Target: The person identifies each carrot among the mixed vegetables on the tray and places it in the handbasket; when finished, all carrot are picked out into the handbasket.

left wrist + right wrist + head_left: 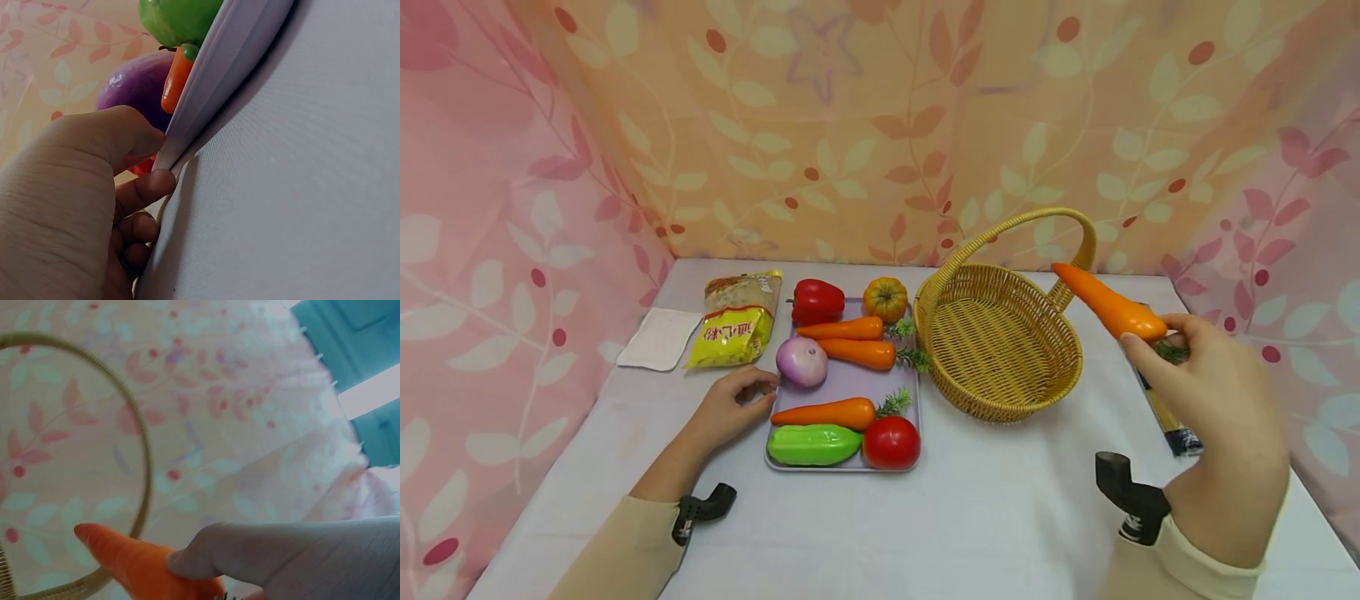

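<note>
My right hand (1213, 383) grips an orange carrot (1108, 302) by its thick leafy end, holding it up to the right of the wicker basket (1000, 333). The carrot's tip points toward the basket handle. In the right wrist view the thumb presses on the carrot (144, 562). At the left edge of the lilac tray (850, 384), my left hand (737, 404) pinches the rim between thumb and finger, as the left wrist view shows. On the tray lie several carrots (823, 413), a purple onion (802, 362), a red pepper (817, 301), a small pumpkin (886, 299), a tomato (891, 442) and a green vegetable (815, 445).
A yellow food packet (735, 321) and a folded white cloth (658, 338) lie at the back left. Partly behind my right hand is a dark, flat item (1172, 421). Floral curtains (865, 133) enclose the white table (962, 517) at the back and sides.
</note>
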Demonstrator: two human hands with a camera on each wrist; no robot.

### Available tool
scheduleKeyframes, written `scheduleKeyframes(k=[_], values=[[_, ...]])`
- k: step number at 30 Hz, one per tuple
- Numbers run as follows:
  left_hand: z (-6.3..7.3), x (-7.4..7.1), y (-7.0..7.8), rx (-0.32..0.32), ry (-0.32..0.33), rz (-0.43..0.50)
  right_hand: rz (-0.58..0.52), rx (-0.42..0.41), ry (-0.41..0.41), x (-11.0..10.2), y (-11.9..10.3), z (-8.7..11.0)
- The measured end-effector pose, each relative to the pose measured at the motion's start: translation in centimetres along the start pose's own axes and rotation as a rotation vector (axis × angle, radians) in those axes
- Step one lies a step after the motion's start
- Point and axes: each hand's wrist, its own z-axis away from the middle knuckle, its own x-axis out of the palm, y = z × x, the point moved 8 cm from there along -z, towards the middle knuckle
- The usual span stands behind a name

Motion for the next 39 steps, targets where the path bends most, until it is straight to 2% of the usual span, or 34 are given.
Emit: scheduleKeyframes(k=[1,5,8,12,23,28,34,36,39], values=[[0.0,0.0,0.0,-0.001,-0.001,0.001,-0.005,-0.007,-0.033,0.7,0.2,-0.7],[0.1,0.0,0.0,-0.003,-0.002,0.004,-0.001,-0.065,-0.085,3.5,-0.1,-3.3],[0.1,0.0,0.0,-0.002,0.001,0.006,0.002,-0.062,-0.137,5.8,-0.7,-4.7],[0.1,-0.1,0.1,-0.003,0.0,0.009,0.006,-0.019,-0.192,8.8,-1.3,-5.9],[0.1,0.0,0.2,-0.001,-0.007,-0.01,0.043,-0.055,-0.082,14.2,-2.7,-7.4],[0.1,-0.1,0.2,-0.001,-0.005,-0.011,0.088,-0.031,-0.123,15.8,-2.4,-7.8],[0.0,-0.1,0.3,0.007,0.005,-0.003,0.126,-0.003,-0.166,16.2,-2.2,-7.9],[0.0,-0.1,0.2,0.002,0.003,0.001,0.121,-0.005,-0.162,16.1,-2.3,-7.9],[0.0,-0.1,0.2,-0.005,0.001,0.004,0.095,-0.028,-0.106,15.5,-2.6,-7.9]])
